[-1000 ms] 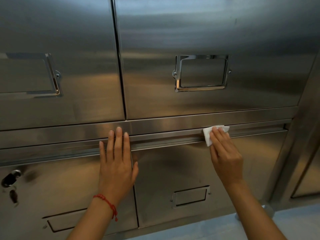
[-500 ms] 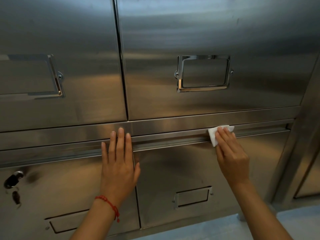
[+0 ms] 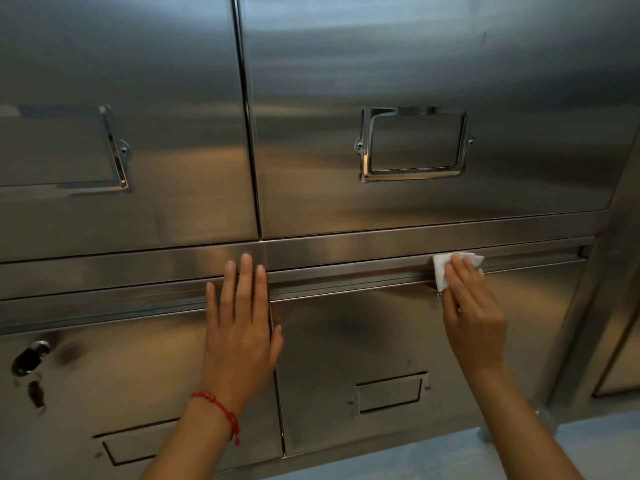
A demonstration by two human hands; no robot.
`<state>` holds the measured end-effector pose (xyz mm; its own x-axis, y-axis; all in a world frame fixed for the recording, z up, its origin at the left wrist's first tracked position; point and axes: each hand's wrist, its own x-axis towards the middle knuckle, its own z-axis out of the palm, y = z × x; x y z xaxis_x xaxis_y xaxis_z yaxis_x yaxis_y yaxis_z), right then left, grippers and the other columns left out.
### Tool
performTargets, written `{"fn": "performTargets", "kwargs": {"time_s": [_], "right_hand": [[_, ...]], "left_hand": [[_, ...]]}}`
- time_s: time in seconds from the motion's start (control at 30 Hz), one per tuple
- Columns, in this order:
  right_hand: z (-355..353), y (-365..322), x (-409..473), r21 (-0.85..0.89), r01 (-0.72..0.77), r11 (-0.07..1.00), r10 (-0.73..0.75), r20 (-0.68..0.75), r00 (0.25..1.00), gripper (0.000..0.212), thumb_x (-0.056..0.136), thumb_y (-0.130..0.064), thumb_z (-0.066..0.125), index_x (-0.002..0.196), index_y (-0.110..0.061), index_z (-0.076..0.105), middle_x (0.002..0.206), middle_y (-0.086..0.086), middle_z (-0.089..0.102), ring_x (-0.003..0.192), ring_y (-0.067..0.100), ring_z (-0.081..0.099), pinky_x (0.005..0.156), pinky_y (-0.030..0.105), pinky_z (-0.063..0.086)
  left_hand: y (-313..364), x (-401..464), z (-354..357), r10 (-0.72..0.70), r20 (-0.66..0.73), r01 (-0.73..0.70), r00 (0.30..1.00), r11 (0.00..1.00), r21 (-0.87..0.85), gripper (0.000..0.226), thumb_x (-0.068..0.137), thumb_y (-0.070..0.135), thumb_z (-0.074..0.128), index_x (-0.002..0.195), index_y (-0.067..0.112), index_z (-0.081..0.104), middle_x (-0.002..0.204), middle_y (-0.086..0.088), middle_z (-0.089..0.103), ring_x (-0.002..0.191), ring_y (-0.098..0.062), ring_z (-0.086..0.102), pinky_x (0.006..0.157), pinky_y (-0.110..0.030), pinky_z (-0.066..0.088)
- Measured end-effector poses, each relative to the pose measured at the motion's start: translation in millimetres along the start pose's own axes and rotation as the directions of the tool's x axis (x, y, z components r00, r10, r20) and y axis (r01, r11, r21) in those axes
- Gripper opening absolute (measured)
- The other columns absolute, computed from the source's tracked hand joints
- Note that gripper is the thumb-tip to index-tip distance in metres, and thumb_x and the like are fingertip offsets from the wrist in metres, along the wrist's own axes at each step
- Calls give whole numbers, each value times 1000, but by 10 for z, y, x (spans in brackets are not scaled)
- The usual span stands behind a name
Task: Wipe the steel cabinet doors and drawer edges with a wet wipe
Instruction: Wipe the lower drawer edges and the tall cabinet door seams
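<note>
On the brushed-steel drawer edge (image 3: 381, 268), right hand (image 3: 474, 317) presses folded white wipe (image 3: 441, 271).

The left hand (image 3: 240, 327) lies flat, fingers straight, on the steel cabinet (image 3: 346, 64) across the seam between 2 lower doors. To its right, the right hand (image 3: 472, 317) presses a white wet wipe (image 3: 441, 270) against the horizontal drawer edge (image 3: 346, 277). A red bracelet (image 3: 218, 407) circles the left wrist.

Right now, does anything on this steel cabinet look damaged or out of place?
Only dark smudgy marks around the keyhole lock on the lower left door; whether grime or reflection, I cannot tell. Nothing looks bent or askew.
</note>
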<state>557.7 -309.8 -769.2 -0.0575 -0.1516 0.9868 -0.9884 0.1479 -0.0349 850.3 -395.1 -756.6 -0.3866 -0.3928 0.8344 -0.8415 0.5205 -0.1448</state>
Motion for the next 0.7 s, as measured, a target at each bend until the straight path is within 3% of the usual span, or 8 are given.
{"fn": "performTargets", "kwargs": {"time_s": [0.2,0.47,0.6,0.7], "right_hand": [[11,-58,-5,8,129,992,-130,29,991,32,96,-12,45,114,8,62,121,23,59,114,35,56,100,44,43],[-11,14,15,-7,34,999,-33,26,999,37,99,-16,40,112,10,63,119,26,59,110,40,57,91,52,47],[-18,-24,5,7,138,990,-138,43,989,34,96,-15,44,112,8,63,119,25,59,112,38,57,102,42,43],[-46,37,44,28,132,991,-133,43,990,36,98,-15,41,111,8,64,119,24,60,113,37,56,107,37,35]], "left_hand": [[3,1,-2,-3,7,3,1000,1000,8,102,63,25,80,141,-4,20,147,-28,22,137,-41,17,109,-58,19],[4,7,-12,-5,10,5,1000,1000,-1,102,64,26,79,142,-3,19,148,-27,19,138,-40,15,111,-55,13],[16,9,-1,-15,16,15,1000,1000,-17,104,66,27,78,143,-1,15,149,-25,15,139,-39,12,112,-53,9],[25,15,4,-26,17,27,1000,999,-32,104,66,27,78,143,-1,14,149,-25,14,139,-39,11,113,-53,7]]}}
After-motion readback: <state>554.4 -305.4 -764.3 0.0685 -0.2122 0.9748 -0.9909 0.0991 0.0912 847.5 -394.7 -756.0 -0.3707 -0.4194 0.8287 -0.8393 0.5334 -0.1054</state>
